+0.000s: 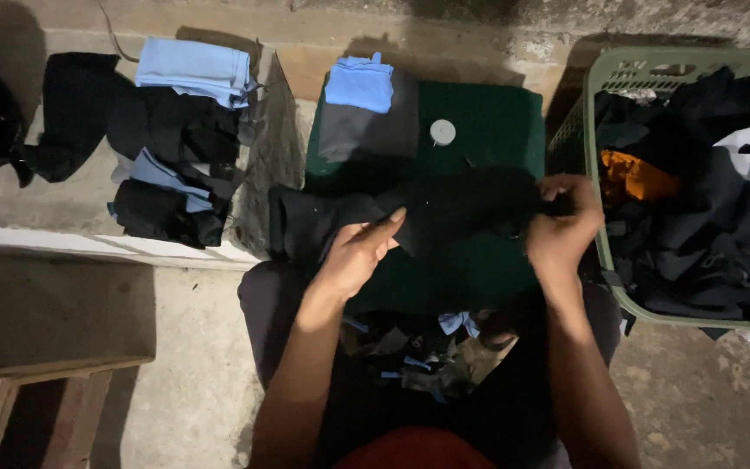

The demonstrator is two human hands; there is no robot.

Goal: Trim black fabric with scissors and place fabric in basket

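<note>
Black cloth (462, 208) over dark green mat (496, 122); light blue folded piece (359, 83); white round disc (443, 132); olive-green basket (605, 78); orange fabric (631, 178) among black clothes (713, 234).

A person's left hand (359, 252) and right hand (563, 227) grip a dark cloth (444, 213) stretched between them above a board (501, 122); on the board's far side lie a folded garment (359, 84) and, just right of it, a round disc (443, 132). A laundry basket (596, 87) full of clothes stands right; folded clothing piles (171, 156) lie left on the ledge (88, 239), scraps (418, 347) below
</note>
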